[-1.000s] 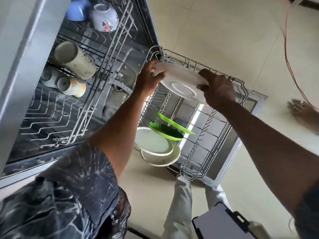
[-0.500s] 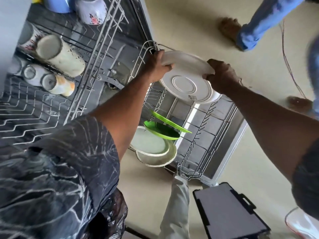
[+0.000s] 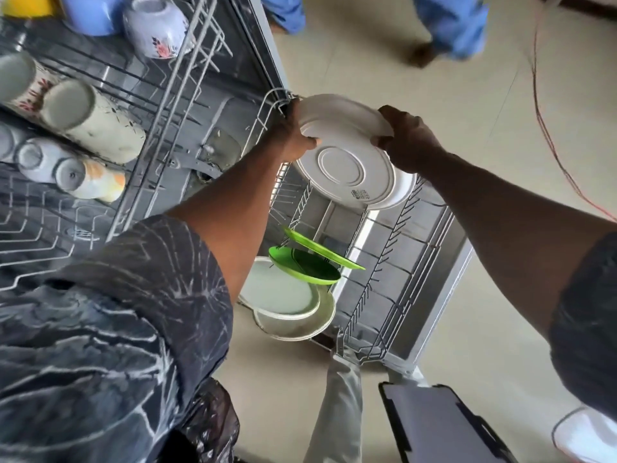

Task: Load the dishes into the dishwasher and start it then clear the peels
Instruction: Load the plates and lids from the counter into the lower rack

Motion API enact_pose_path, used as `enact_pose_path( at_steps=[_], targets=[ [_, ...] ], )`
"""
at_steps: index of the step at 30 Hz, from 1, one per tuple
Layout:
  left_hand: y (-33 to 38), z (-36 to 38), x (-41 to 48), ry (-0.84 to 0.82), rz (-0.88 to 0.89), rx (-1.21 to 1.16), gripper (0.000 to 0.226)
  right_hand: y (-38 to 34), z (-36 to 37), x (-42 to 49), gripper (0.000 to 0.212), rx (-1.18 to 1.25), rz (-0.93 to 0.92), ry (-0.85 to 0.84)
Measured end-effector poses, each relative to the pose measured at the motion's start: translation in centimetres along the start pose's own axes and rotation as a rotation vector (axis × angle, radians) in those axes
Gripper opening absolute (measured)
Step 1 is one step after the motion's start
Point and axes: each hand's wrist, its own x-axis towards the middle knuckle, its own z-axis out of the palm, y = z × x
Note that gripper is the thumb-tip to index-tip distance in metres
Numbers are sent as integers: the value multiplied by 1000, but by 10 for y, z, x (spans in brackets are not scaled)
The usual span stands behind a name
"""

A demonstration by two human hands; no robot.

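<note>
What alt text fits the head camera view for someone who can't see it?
A left hand and right hand grip white plates above the lower dishwasher rack, where green plates and pale plates sit. Mugs and bowls sit in the upper rack.

Left hand (image 3: 295, 137) and right hand (image 3: 405, 142) grip stacked white plates (image 3: 344, 155) above the lower rack (image 3: 397, 248) — green plates (image 3: 307, 265) slotted below

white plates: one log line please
step: loading lower rack | left hand: grips white plates | right hand: grips them too | green plates: racked
</note>
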Motion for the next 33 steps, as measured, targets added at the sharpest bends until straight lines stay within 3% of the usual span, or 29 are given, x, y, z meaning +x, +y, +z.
enact_pose_path(
  at_steps=[5, 13, 24, 33],
  targets=[
    [-4, -7, 10, -6, -59, 71, 96, -16, 5, 7, 32, -2, 5, -30],
    [11, -13, 8, -10, 75, 104, 88, -1, 4, 14, 40, 52, 49, 29],
    [23, 2, 11, -81, 64, 179, 96, 29, -4, 7, 56, -21, 141, -21],
    [23, 12, -2, -19, 115, 265, 90, 29, -4, 0, 69, -56, 146, 37]
  ],
)
